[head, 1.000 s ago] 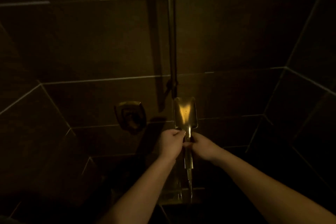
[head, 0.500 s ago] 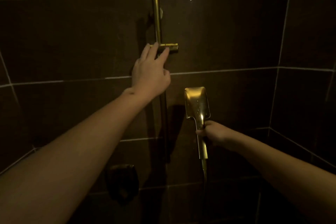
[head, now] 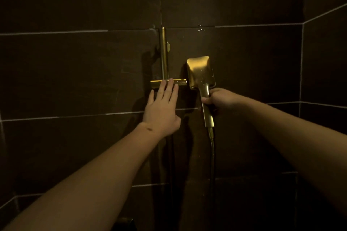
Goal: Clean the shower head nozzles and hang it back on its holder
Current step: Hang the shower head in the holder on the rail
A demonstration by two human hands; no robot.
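Our left fingers (head: 168,88) lie straight across the gold holder (head: 168,83); our right hand (head: 218,98) grips the shower head (head: 201,73) by its handle. Half a second ago it hung lower; now it sits just beside the holder, ready for hanging.

Two hands: left hand (head: 161,112), right hand (head: 218,98); one shower head (head: 201,73), one holder (head: 168,83), one rail (head: 163,52), one hose (head: 212,155)
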